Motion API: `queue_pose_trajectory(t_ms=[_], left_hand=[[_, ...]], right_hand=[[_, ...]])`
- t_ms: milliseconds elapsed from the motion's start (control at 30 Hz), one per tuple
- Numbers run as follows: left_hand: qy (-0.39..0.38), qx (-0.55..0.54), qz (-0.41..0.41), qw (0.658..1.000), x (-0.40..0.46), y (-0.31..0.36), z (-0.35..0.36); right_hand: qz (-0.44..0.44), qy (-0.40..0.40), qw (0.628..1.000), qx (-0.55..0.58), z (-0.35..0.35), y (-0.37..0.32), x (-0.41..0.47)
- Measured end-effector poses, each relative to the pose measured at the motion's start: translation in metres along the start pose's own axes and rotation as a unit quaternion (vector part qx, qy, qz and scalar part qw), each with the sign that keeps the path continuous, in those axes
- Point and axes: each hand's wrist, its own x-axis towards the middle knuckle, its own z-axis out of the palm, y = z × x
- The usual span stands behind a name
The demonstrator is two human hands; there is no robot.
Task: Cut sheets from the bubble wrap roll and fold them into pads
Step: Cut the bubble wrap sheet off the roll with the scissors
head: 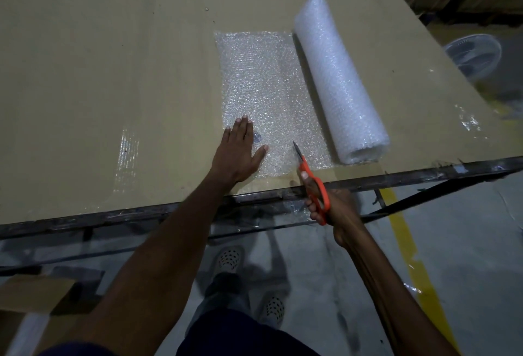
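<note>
Scissors (311, 183) sit clamped in your right hand (334, 208), blades entering the unrolled sheet (266, 89) beside the bubble wrap roll (339, 83) on the worktop (113, 72); your left hand (240, 151), fingers straight, pins the sheet flat for cutting.

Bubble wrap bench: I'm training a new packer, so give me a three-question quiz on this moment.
1. True or false: the left hand lies flat on the unrolled sheet.
2. What does the right hand hold? A) tape B) scissors C) knife
3. On which side of the sheet does the roll lie?

Key: 1 true; 2 B; 3 its right side, on the table.
</note>
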Motion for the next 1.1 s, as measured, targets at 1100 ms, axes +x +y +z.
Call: queue_pose_trajectory(t_ms=[1100], left_hand=[[-0.001,0.009,-0.004,1.0,-0.001,0.0,0.002]], right_hand=[[-0.013,-0.004,1.0,-0.009,0.012,-0.018,0.022]])
